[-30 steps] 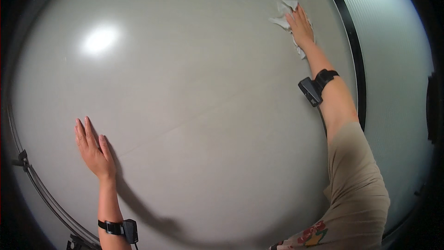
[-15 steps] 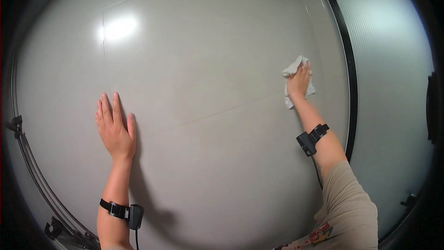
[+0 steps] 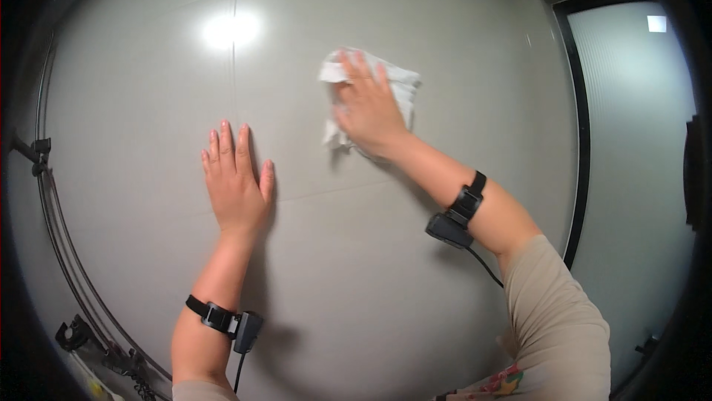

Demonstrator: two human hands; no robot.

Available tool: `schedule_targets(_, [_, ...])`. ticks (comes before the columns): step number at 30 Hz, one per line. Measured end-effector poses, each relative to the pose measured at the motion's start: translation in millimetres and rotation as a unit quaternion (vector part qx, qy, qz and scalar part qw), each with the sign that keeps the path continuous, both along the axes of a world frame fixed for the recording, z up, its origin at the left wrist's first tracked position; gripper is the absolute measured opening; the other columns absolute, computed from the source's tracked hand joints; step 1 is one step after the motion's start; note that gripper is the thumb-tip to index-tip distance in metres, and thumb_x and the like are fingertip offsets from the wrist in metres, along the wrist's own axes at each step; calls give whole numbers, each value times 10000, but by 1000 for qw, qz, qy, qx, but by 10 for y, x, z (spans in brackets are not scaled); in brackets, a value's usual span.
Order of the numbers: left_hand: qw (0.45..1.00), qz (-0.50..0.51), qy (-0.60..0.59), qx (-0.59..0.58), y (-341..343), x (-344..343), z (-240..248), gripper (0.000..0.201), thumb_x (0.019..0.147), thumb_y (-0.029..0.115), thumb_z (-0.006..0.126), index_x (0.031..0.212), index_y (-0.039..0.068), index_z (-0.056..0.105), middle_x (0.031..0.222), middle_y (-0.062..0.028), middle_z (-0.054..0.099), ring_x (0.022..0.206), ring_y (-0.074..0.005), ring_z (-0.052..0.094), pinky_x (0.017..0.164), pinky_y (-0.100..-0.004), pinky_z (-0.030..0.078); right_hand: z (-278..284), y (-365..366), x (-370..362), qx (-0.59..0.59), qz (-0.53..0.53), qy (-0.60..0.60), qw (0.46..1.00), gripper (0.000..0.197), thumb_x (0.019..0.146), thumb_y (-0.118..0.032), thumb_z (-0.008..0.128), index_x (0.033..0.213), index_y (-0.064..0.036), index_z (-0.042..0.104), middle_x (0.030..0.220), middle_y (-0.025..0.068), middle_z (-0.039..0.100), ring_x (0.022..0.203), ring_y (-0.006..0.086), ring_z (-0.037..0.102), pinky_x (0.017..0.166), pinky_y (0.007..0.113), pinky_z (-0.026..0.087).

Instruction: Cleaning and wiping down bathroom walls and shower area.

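My left hand point(image 3: 236, 187) lies flat on the pale grey tiled wall point(image 3: 356, 252), fingers stretched out and thumb apart, holding nothing. Higher up and to its right, my right hand point(image 3: 368, 108) presses a crumpled white cloth point(image 3: 403, 89) to the wall under its palm and fingers. The cloth sticks out past the fingertips and on both sides of the hand; its middle is hidden. Slight blur softens the right hand's fingers.
Along the left runs a dark metal shower rail with hose point(image 3: 55, 215), a black bracket point(image 3: 73, 333) near its lower end. On the right stands a black-framed frosted glass door point(image 3: 630, 141). Strapped black devices point(image 3: 450, 229) with cables sit on both forearms.
My right hand has swept the cloth leftward and slightly up across the wall, away from the door side. The view has shifted, so the left hand appears further right, still flat on the wall.
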State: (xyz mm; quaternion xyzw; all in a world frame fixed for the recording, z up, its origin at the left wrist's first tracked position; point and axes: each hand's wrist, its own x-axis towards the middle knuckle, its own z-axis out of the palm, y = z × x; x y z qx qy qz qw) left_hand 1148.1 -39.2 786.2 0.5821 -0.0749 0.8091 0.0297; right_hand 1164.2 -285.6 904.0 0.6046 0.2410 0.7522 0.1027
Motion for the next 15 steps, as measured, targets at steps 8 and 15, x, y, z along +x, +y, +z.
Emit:
schedule_targets(8, [992, -88, -86, -2, -514, -2750, -779, 732, 910, 244, 648, 1515, 17, 305, 1541, -246, 347, 1440, -437, 310, 1176, -509, 275, -377, 835, -3067, -236, 44, -63, 969, 436, 1002, -412, 486, 1276, -90, 593, 1656, 51, 222, 1536, 246, 177, 1233, 509, 201])
schedule_targets(15, [996, -76, -14, -35, -346, -4367, -598, 661, 923, 278, 605, 1492, 34, 375, 1537, -237, 360, 1438, -405, 321, 1174, -492, 277, 727, 798, -4765, -157, 61, 43, 985, 614, 979, -576, 416, 1421, -166, 531, 1652, 12, 242, 1523, 236, 221, 1167, 444, 361])
